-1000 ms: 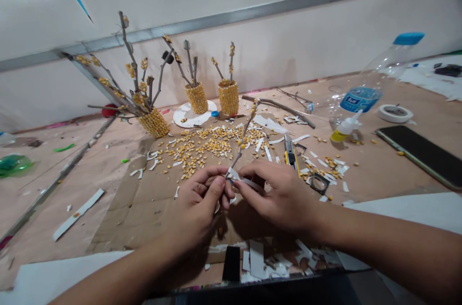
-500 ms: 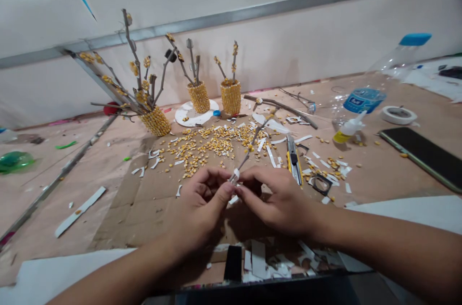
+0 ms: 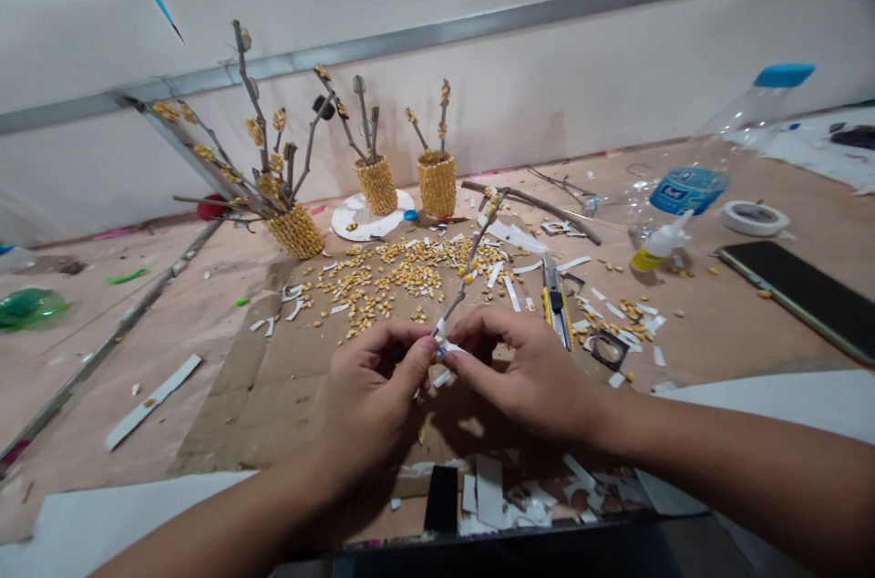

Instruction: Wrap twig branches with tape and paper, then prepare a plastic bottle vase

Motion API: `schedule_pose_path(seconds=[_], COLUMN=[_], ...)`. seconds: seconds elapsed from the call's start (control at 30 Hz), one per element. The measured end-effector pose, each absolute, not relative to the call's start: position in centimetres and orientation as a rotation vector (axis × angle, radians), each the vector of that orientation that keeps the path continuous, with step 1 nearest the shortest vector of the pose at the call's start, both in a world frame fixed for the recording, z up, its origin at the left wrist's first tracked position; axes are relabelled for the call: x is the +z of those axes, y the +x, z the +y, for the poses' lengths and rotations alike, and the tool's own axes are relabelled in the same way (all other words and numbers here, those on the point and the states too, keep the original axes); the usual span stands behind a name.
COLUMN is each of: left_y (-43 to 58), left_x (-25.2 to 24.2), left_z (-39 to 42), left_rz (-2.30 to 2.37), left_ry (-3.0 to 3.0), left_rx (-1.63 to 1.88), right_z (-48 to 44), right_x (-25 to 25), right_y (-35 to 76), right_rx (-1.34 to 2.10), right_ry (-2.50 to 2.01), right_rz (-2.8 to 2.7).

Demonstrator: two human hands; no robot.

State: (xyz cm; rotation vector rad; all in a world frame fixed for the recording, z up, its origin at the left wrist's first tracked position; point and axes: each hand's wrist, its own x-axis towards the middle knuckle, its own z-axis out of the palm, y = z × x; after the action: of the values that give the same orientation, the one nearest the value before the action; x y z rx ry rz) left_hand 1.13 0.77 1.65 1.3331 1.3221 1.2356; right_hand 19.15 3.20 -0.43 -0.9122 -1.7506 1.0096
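A thin twig point(image 3: 480, 236) with yellow corn kernels stuck along it stands slanted between my two hands, its lower end at my fingertips. My left hand point(image 3: 383, 396) is closed, pinching the twig near its base. A white strip point(image 3: 441, 328) wraps the twig's lower part, and my right hand point(image 3: 537, 373) pinches the strip's loose end between thumb and fingers. Something small and blue shows at the twig's bottom, too small to name. Beyond my hands, loose corn kernels point(image 3: 410, 273) lie scattered on a cardboard sheet point(image 3: 239, 391).
Three kernel-covered pots point(image 3: 295, 232) with twigs stand at the back. To the right are a utility knife point(image 3: 557, 304), a glue bottle point(image 3: 660, 247), a clear plastic bottle point(image 3: 735, 133), a tape roll point(image 3: 755, 218) and a phone point(image 3: 807, 291). Paper scraps point(image 3: 488, 491) lie near the front edge.
The twig has turned more upright, its tip shifting left. The white strip's free end now stretches toward my right fingers. Both hands stay in nearly the same place.
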Motion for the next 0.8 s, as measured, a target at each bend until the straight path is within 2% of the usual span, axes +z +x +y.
schedule_pose_path(seconds=[0.1,0.2,0.8], left_y=[1.1,1.2,1.1], left_x=[1.6,1.6,1.7], left_z=[0.8,0.9,1.2], left_rz=[1.323,1.305,1.024], left_ry=[1.330,1.298,1.027], left_rx=[1.223,1.219,1.118], right_z=[3.2,3.2,3.4], right_x=[-0.4,-0.2,0.0], right_y=[19.1,19.2,19.6], right_rx=[1.173,1.196,0.841], right_ry=[-0.930,-0.934,-0.907], right_rz=[-1.660,-1.639,-1.749])
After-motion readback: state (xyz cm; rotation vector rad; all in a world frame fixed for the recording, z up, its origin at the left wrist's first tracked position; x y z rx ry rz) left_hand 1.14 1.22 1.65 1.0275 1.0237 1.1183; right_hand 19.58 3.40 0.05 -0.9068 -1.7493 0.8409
